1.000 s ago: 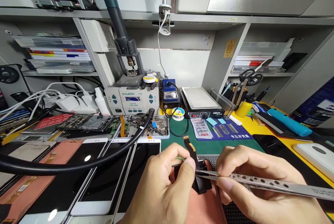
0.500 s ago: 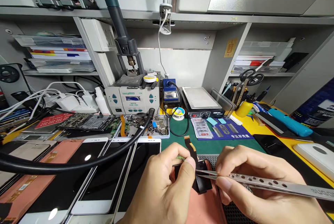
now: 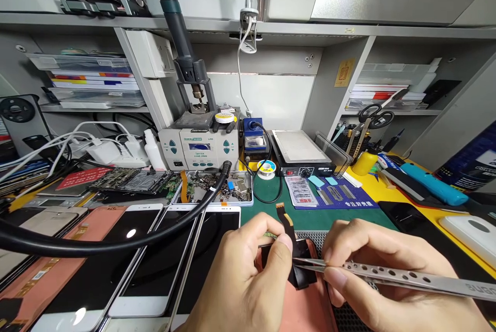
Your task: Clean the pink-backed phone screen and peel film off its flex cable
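My left hand [image 3: 251, 275] pinches a small green-edged part and the side of a black flex cable [image 3: 289, 226] between thumb and forefinger. Metal tweezers [image 3: 399, 274] with a row of holes are held in my right hand [image 3: 380, 265], their tips touching the black cable's lower part. The cable rises to a gold connector end and rests over a salmon-coloured phone panel [image 3: 304, 306], which lies on a dark perforated mat [image 3: 349, 316]. My left fingers hide part of the cable and the small part.
Phone screens [image 3: 153, 270] lie at the left, crossed by a thick black hose [image 3: 116, 247]. Behind stand a parts tray [image 3: 251, 199], a hot-air station [image 3: 199, 148], solder [image 3: 266, 169] and a heating plate [image 3: 302, 147]. A black phone [image 3: 411, 228] is at the right.
The whole view has shifted slightly, with the bench a little further right. My hands keep nearly the same grip; the tweezer tips sit slightly lower against the cable.
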Motion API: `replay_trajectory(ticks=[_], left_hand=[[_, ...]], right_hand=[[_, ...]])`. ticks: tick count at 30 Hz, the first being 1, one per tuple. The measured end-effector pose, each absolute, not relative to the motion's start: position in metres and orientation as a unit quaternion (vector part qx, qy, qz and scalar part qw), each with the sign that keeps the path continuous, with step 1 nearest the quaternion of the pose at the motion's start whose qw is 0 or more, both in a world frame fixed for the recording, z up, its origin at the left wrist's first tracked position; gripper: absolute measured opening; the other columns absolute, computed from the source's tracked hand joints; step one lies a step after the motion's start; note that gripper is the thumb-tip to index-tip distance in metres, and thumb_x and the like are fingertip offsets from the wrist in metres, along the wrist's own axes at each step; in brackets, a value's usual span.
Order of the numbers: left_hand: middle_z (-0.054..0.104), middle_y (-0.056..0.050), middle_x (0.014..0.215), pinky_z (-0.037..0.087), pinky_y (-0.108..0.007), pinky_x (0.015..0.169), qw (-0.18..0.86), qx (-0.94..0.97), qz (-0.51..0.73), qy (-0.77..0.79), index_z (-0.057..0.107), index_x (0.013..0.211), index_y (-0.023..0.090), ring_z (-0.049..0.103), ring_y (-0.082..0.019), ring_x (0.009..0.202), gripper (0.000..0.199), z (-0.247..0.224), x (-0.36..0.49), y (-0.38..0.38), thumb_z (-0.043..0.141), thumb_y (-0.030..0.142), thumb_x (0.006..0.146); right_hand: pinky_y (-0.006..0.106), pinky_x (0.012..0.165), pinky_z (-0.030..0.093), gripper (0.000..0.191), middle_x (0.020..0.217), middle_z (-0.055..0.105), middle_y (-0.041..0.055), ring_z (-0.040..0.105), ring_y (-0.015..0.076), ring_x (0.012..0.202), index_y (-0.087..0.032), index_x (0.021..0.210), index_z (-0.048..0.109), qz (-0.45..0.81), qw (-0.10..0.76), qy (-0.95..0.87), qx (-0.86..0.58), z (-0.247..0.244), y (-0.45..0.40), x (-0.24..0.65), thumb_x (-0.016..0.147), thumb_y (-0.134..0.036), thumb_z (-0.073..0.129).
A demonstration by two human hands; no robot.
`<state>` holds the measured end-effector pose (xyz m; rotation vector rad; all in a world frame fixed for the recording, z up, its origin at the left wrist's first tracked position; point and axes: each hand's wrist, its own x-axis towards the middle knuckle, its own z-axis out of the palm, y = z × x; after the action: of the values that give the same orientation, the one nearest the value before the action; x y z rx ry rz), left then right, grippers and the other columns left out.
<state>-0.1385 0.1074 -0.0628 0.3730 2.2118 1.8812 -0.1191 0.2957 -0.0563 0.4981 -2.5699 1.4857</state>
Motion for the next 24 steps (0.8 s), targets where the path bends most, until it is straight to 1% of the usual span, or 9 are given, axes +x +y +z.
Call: replay_trajectory(ticks=[9,12,24], left_hand=[[0.044,0.005,0.057,0.022,-0.026,0.048,0.102,0.115,0.649,0.745,0.051,0.074,0.021,0.034,-0.012,0.052,0.031,-0.0661,-0.1373,0.1077,0.047,0.047,0.091],[0.042,0.005,0.056,0.022,-0.026,0.047,0.098,0.116,0.643,0.751,0.051,0.073,0.021,0.032,-0.011,0.052,0.031,-0.0651,-0.1359,0.1072,0.047,0.046,0.091],[0.04,0.006,0.055,0.021,-0.026,0.046,0.098,0.122,0.641,0.751,0.05,0.073,0.021,0.031,-0.011,0.051,0.029,-0.0645,-0.1365,0.1078,0.047,0.044,0.091]], right_hand=[[0.021,0.048,0.051,0.016,0.06,0.066,-0.0038,0.062,0.0141,0.051,-0.026,0.068,0.061,0.517,0.045,-0.84,0.158,-0.0584,0.295,-0.1207,0.08,-0.016,0.061],[0.02,0.049,0.052,0.017,0.06,0.066,-0.0037,0.063,0.0139,0.052,-0.026,0.068,0.062,0.52,0.037,-0.839,0.154,-0.0589,0.2963,-0.1196,0.081,-0.015,0.061],[0.018,0.049,0.053,0.016,0.059,0.066,-0.0045,0.064,0.0125,0.051,-0.025,0.068,0.062,0.534,0.04,-0.832,0.148,-0.0559,0.2935,-0.1216,0.078,-0.013,0.063]])
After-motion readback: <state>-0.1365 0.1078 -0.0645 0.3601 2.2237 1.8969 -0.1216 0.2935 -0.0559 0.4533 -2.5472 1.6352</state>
